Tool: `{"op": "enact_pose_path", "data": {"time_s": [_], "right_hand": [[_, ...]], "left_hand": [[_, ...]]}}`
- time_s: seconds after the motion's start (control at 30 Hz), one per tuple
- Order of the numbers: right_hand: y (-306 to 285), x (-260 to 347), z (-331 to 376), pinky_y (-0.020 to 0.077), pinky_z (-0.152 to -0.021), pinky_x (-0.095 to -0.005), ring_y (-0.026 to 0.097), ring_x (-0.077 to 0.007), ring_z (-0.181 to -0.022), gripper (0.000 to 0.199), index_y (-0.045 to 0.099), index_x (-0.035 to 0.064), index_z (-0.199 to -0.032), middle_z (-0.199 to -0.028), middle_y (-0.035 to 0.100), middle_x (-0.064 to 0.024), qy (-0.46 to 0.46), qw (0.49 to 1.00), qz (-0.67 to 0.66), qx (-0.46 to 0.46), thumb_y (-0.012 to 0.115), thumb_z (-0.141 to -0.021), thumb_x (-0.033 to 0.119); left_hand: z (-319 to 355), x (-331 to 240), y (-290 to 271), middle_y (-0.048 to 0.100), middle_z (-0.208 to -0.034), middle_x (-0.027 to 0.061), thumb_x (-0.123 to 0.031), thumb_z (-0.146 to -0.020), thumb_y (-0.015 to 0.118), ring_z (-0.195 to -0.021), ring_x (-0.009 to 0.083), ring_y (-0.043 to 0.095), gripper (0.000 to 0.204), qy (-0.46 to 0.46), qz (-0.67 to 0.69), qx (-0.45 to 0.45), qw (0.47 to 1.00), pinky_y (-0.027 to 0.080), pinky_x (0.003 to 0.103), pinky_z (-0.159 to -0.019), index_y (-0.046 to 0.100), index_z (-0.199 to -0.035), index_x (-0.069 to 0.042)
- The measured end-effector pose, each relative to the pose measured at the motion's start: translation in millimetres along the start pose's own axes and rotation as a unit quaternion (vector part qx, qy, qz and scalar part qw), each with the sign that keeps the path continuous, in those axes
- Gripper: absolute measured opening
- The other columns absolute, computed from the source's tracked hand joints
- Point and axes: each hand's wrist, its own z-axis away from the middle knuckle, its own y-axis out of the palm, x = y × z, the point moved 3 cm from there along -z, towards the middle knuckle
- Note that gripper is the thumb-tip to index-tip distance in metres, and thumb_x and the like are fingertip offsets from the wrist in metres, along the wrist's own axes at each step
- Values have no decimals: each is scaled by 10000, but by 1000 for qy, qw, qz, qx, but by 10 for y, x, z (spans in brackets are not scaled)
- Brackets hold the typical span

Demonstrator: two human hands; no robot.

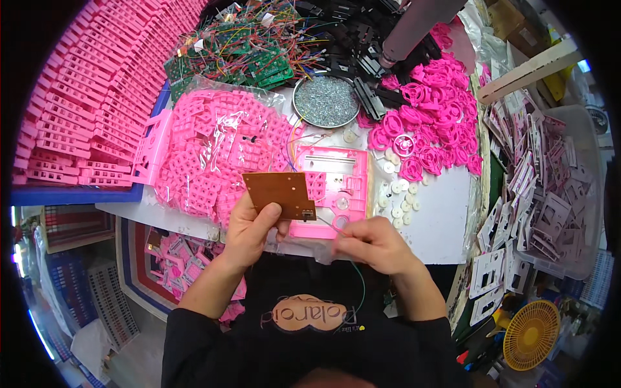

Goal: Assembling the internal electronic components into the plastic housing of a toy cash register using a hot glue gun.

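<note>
Many pink rings (433, 107) crowd the table (443, 220); I see left hand (248, 227) gripping circuit board (277, 194), right hand (375, 244) pinching green wire (363, 280).

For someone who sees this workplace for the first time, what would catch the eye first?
Probably the stacked pink parts at upper left, and the loose pink pieces heaped at upper right. Near the middle, the left hand holds a brown board.

The worktop (443, 226) is lying bare right of the white discs (406, 207), leaving passage. A bulging bag (207, 145) is blocking the left, while a bowl (326, 127) and pink rings (427, 119) are crowding the far side.
</note>
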Motion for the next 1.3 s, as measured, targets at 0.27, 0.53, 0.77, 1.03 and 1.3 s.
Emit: {"op": "enact_pose_path", "data": {"time_s": [0.27, 0.53, 0.77, 1.03, 1.3], "right_hand": [[-325, 479, 614, 526, -798, -445, 670, -327, -852, 292, 686, 45, -1118, -983, 710, -100, -194, 816, 460, -291, 737, -858, 168], [88, 154, 423, 541, -656, -382, 666, -308, -765, 214, 665, 53, -1042, -940, 691, -110, -194, 857, 453, -154, 743, -852, 113], [-204, 190, 490, 502, -865, -427, 605, -354, -1025, 458, 636, 26, -1242, -1176, 649, -148, -133, 906, 400, -29, 717, -887, 304], [52, 184, -75, 469, -953, -389, 585, -263, -1131, 470, 600, -21, -1334, -1162, 630, -138, -84, 985, 150, 23, 669, -933, 212], [-115, -114, -435, 486, -684, -219, 596, -57, -766, 115, 662, -32, -985, -937, 704, -47, -37, 982, 132, -127, 701, -920, 55]], "left_hand": [[190, 38, 186, 667, -1000, 103, -132, -1031, 542, -682, 106, 559, 254, -62, -104, 87, 989, 454, 253, -563, 555, -1240, 11], [207, 140, 366, 654, -970, 30, -106, -1043, 518, -661, 42, 482, 265, -92, -39, 106, 989, 397, 208, -564, 591, -1268, 12], [284, 122, 250, 613, -884, 88, -57, -966, 621, -757, 167, 583, 205, -14, -234, 159, 959, 473, 290, -688, 618, -1156, 20], [360, 229, 258, 632, -885, 103, -79, -972, 624, -745, 163, 598, 199, -9, -268, 136, 954, 481, 300, -675, 612, -1144, 20], [480, 376, 93, 603, -1131, 101, -64, -1032, 495, -741, 86, 559, 566, -284, -50, 86, 954, 493, 221, -672, 258, -1546, -64]]}}
